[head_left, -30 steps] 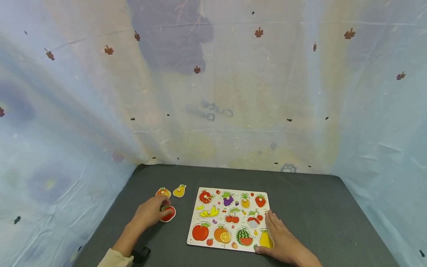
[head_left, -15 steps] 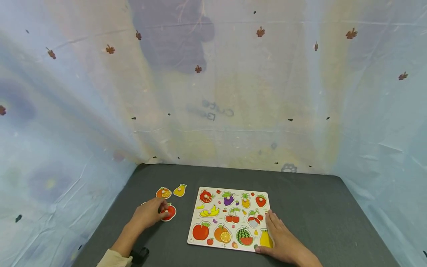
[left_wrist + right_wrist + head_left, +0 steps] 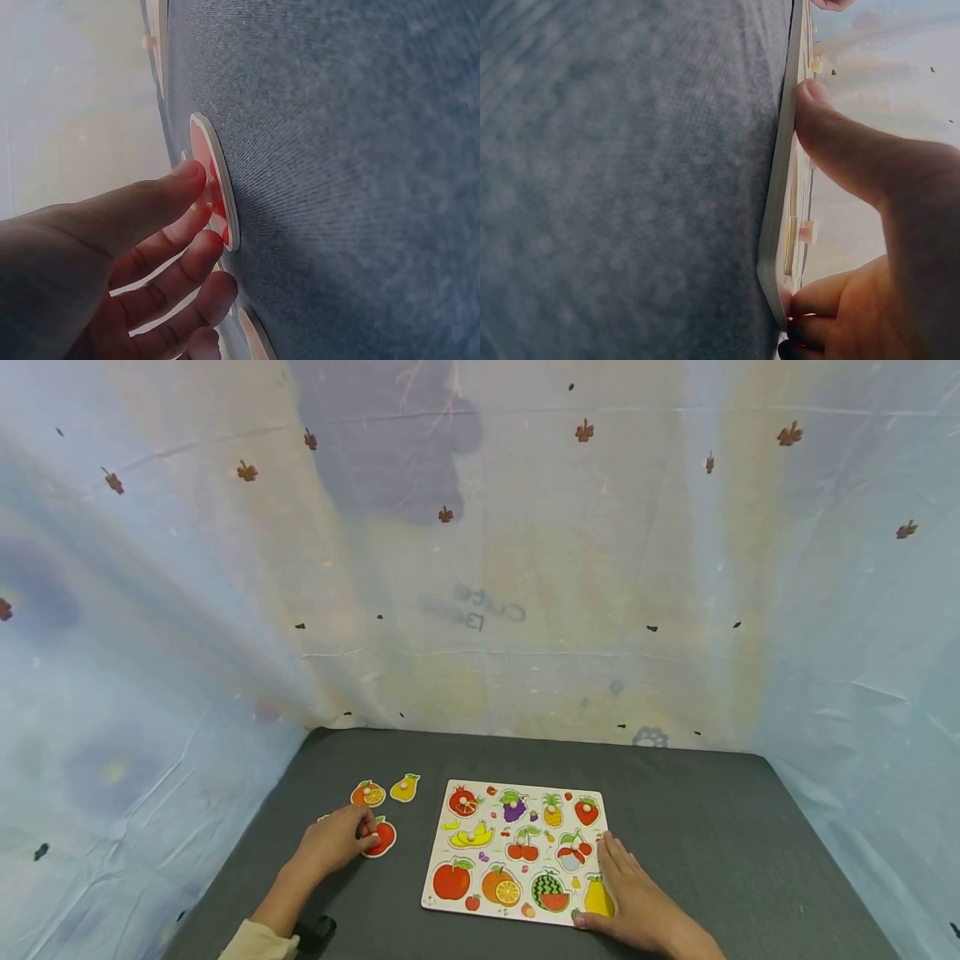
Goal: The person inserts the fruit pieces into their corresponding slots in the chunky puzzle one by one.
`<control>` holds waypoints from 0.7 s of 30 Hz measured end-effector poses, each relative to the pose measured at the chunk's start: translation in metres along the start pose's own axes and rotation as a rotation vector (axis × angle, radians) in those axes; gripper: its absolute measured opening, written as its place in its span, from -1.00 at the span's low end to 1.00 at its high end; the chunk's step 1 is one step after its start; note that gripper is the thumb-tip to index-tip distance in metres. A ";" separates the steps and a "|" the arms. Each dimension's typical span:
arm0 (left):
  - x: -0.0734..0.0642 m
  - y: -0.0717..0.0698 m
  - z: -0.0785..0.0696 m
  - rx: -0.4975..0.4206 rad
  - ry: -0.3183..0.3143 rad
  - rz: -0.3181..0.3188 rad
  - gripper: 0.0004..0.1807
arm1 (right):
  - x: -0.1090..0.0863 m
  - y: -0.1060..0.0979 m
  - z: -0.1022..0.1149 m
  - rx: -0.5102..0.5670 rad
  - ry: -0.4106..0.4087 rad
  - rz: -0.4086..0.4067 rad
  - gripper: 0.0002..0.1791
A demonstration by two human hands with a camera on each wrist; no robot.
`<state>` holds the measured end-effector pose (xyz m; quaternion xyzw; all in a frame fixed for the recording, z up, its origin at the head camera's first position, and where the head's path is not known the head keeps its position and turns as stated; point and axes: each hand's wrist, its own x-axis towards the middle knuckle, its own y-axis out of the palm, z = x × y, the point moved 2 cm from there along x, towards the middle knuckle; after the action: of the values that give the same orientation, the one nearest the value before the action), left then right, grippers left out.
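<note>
I've got my left hand [image 3: 339, 839] pinching a red fruit piece [image 3: 384, 837], left of the puzzle board [image 3: 441, 849]; right hand [image 3: 636, 900] fingers lie straight along its edge. Upper rows [image 3: 522, 833] look filled, bottom row [image 3: 506, 893] doesn't.

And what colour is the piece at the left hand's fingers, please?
The piece is mainly red with a white edge, clearest in the head view.

Left of the puzzle board [image 3: 442, 855], the left hand [image 3: 333, 842] pinches with thumb and forefinger, beyond a pale sleeve [image 3: 258, 942]. On the board's right edge rests the right hand [image 3: 637, 897], thumb spread from extended fingers.
</note>
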<state>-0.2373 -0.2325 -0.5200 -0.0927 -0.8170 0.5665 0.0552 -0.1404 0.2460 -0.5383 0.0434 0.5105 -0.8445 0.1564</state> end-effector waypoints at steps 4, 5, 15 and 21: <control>0.000 0.001 0.001 0.010 -0.004 -0.005 -0.71 | 0.000 0.000 0.000 0.008 -0.007 -0.001 0.48; 0.000 0.001 0.001 0.009 -0.003 -0.006 -0.71 | 0.000 0.000 0.000 0.010 -0.007 -0.001 0.48; 0.002 0.003 -0.001 -0.007 0.013 -0.008 -0.73 | 0.000 0.000 0.000 0.022 0.005 0.005 0.48; 0.005 0.002 -0.011 -0.035 0.086 -0.014 -0.76 | 0.001 -0.001 -0.001 0.024 0.006 0.009 0.48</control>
<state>-0.2395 -0.2207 -0.5180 -0.1123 -0.8243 0.5471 0.0925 -0.1413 0.2469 -0.5384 0.0499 0.5006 -0.8496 0.1583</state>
